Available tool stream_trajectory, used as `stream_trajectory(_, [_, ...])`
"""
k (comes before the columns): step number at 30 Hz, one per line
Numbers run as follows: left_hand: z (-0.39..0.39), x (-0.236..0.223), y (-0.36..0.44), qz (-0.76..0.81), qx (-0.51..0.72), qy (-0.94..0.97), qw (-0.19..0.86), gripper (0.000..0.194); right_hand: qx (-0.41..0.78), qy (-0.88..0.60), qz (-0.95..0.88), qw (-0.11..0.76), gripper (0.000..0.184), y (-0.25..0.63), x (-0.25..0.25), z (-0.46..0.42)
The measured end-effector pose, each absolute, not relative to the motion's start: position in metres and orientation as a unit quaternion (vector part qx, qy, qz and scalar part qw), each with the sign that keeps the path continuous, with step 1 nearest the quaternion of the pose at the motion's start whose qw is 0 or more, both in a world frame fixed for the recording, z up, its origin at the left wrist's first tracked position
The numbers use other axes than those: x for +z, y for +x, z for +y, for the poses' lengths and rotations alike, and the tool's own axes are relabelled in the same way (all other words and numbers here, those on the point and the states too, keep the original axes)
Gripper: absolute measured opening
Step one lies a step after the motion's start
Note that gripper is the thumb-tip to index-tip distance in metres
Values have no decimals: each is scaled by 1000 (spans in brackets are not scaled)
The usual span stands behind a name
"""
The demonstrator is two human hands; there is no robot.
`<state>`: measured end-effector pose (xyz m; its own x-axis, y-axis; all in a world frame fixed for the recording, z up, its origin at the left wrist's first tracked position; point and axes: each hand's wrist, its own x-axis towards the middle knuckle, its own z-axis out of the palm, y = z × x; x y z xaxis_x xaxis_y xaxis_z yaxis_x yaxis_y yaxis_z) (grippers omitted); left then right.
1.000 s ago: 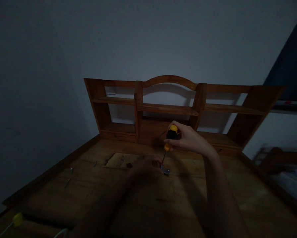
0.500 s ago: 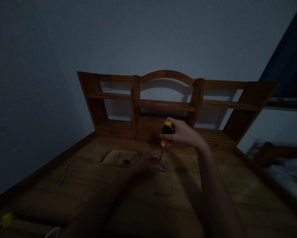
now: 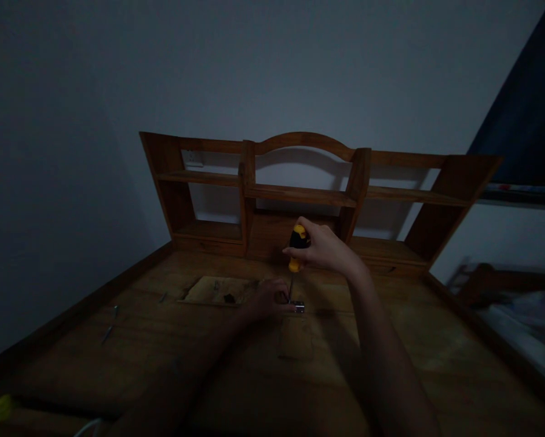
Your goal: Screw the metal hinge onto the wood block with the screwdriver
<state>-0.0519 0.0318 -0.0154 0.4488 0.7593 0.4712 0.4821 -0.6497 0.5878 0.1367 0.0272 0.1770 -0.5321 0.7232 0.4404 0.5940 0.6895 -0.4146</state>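
My right hand (image 3: pixel 322 246) is wrapped round the black and yellow handle of a screwdriver (image 3: pixel 298 238), held nearly upright with the shaft pointing down. Its tip meets, or comes very close to, a small shiny metal piece (image 3: pixel 299 308) on the wooden surface (image 3: pixel 236 346). My left hand (image 3: pixel 269 296) pinches the left end of that metal piece, thumb and fingers close around the screwdriver's tip. Dim light and the fingers hide the exact contact, and the metal piece's kind is unclear. A thin wooden block (image 3: pixel 295 340) lies just in front.
A wooden shelf unit (image 3: pixel 300 193) stands behind my hands against the wall. Small metal screw-like pieces (image 3: pixel 107 333) lie at the left. A rough, light wooden patch (image 3: pixel 209 289) sits beside my left hand. A yellow object (image 3: pixel 1 408) is at the lower left edge.
The screwdriver has become more upright, its handle shifting slightly left with my right hand. The metal piece has turned a little under my left fingers. The whole view has shifted slightly.
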Motion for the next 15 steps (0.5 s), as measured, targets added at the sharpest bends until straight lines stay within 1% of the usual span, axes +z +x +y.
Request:
stream_trajectory(3, [30, -11, -52, 384, 354, 830, 194, 29, 57, -369, -874, 311, 42, 135, 178, 24])
stream_trajectory(7, [31, -12, -52, 376, 365, 829, 196, 27, 104, -325, -903, 260, 35, 138, 183, 17])
stream_trajectory(9, [31, -13, -52, 366, 377, 828, 196, 25, 95, -333, -904, 250, 30, 138, 185, 13])
stream_trajectory(11, [32, -13, -52, 360, 382, 826, 205, 23, 40, -360, -896, 257, 31, 134, 183, 11])
stream_trajectory(15, [30, -11, -51, 367, 365, 825, 225, 21, -87, -426, -863, 259, 41, 124, 178, 8])
